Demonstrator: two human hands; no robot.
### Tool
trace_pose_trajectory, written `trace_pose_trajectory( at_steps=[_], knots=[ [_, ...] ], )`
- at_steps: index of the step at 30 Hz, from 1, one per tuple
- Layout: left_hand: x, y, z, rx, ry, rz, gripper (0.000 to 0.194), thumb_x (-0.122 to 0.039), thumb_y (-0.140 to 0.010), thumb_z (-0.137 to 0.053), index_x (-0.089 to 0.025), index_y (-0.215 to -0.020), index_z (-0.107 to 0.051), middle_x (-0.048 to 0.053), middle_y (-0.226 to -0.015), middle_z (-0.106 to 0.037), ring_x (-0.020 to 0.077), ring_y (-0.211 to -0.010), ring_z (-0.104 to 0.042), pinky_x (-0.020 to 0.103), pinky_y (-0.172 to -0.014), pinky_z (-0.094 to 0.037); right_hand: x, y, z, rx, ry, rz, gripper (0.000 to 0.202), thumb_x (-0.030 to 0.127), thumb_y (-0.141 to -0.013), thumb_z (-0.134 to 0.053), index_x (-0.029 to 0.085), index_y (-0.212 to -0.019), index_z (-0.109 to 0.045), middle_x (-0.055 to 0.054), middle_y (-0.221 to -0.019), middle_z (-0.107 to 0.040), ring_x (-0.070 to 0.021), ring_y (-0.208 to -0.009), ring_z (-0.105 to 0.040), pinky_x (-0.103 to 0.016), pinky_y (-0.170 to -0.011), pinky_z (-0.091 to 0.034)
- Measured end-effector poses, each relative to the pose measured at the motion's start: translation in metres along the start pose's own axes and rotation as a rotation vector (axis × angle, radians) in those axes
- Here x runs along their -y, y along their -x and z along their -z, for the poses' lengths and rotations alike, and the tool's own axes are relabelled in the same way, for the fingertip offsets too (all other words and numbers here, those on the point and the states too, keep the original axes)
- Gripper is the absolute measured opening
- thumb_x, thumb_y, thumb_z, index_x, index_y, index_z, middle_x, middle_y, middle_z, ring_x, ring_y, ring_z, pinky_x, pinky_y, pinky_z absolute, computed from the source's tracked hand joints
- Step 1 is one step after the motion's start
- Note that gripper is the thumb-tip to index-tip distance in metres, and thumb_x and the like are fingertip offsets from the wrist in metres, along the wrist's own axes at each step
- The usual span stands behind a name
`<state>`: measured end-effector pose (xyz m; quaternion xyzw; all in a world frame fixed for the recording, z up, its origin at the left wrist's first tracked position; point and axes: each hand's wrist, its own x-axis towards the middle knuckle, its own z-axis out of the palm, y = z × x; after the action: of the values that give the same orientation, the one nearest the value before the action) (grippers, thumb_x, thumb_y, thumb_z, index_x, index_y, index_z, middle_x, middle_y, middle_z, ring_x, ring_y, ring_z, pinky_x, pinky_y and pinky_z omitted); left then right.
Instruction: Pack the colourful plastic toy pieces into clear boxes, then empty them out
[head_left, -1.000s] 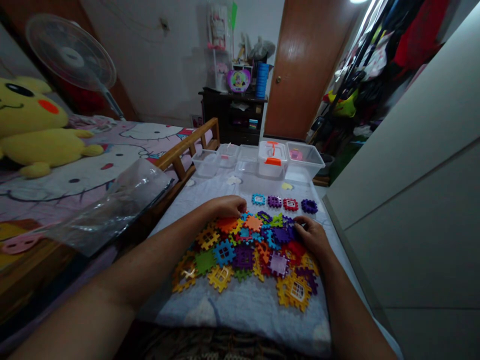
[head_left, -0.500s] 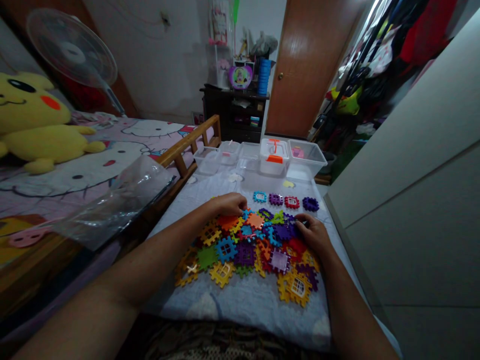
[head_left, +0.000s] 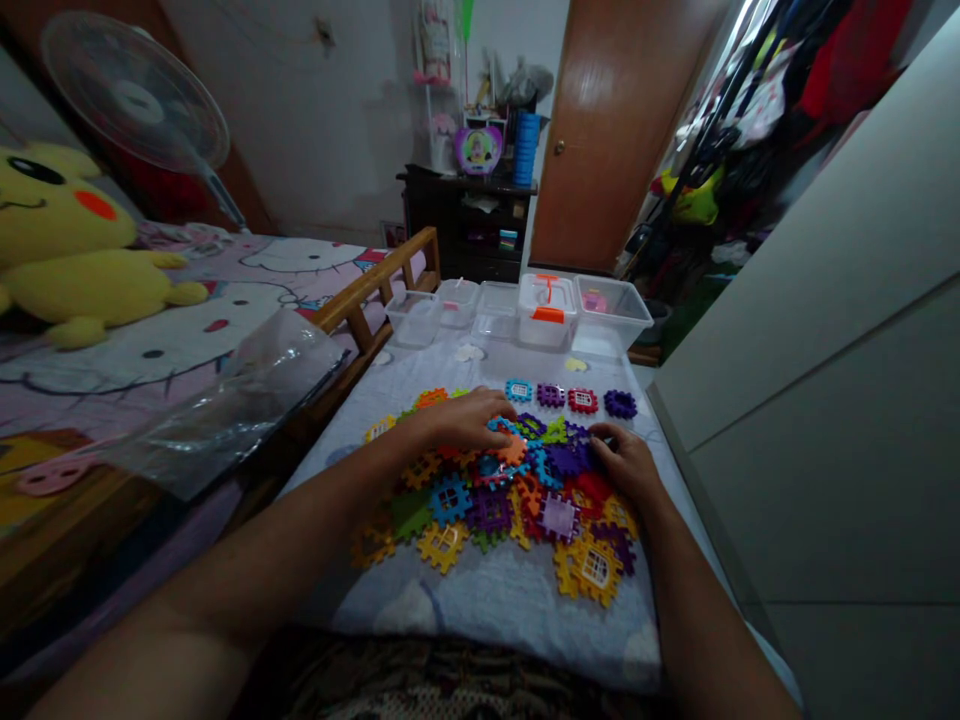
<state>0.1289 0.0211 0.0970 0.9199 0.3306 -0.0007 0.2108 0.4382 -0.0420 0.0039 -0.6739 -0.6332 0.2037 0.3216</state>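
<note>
A heap of colourful plastic interlocking building pieces (head_left: 491, 508) lies on the cloth-covered surface. My left hand (head_left: 476, 418) reaches over the heap's upper part, its fingers spread and the thumb close to an orange square piece (head_left: 514, 449). At the heap's right edge rests my right hand (head_left: 626, 458); its thumb and forefinger are slightly apart beside a dark purple piece (head_left: 568, 459). Beyond the heap, a row holds a blue window piece (head_left: 519, 390), a purple one (head_left: 550, 395), a red one (head_left: 583, 400) and a dark purple frame (head_left: 620, 404).
Clear plastic bins (head_left: 415, 320) and a lidded box with orange latches (head_left: 548, 315) line the far edge. A wooden bed rail (head_left: 375, 283) runs along the left, with a clear plastic bag (head_left: 259, 400) beside it. A white cabinet (head_left: 825, 400) stands at right.
My left hand has moved right across the heap, its fingers going from curled to more spread. The right hand has stayed almost still at the heap's edge.
</note>
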Motion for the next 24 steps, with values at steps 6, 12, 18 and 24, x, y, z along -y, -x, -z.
trace_pose_trajectory(
  at_steps=[6,12,18,24],
  knots=[
    [-0.025,-0.001,-0.005,0.111,-0.089,0.011,0.037,-0.04,-0.078,-0.072,-0.019,-0.109,-0.068,0.008,-0.112,-0.065,0.025,-0.105,-0.056,0.034,-0.091,-0.046,0.004,0.001,0.002,0.001,-0.001,-0.003,0.04,0.047,-0.077,-0.054,0.018,-0.097,-0.073,-0.005,-0.076,-0.069,-0.0192,-0.062,-0.058,-0.033,-0.064,-0.046],
    [-0.024,0.0,-0.01,0.076,-0.059,0.023,0.041,-0.039,-0.078,-0.074,-0.02,-0.113,-0.065,0.008,-0.109,-0.064,0.0248,-0.103,-0.055,0.034,-0.09,-0.046,0.003,0.0,0.002,0.008,-0.002,0.001,0.037,0.046,-0.077,-0.054,0.019,-0.095,-0.073,-0.004,-0.075,-0.069,-0.0188,-0.061,-0.058,-0.032,-0.063,-0.045],
    [-0.027,0.011,-0.012,0.061,0.02,-0.014,0.043,-0.043,-0.075,-0.078,-0.021,-0.11,-0.066,0.007,-0.112,-0.063,0.0256,-0.106,-0.055,0.036,-0.094,-0.046,0.002,0.0,0.0,-0.002,-0.015,0.007,0.037,0.047,-0.077,-0.055,0.019,-0.095,-0.073,-0.006,-0.081,-0.072,-0.0195,-0.064,-0.06,-0.033,-0.065,-0.047],
    [-0.029,0.011,-0.011,0.028,0.175,-0.103,0.044,-0.047,-0.078,-0.077,-0.023,-0.113,-0.065,0.006,-0.118,-0.066,0.0225,-0.111,-0.058,0.033,-0.099,-0.046,0.002,0.0,0.0,0.007,0.002,0.005,0.038,0.047,-0.078,-0.054,0.019,-0.096,-0.073,-0.006,-0.081,-0.072,-0.0195,-0.064,-0.061,-0.033,-0.066,-0.048]
  ],
)
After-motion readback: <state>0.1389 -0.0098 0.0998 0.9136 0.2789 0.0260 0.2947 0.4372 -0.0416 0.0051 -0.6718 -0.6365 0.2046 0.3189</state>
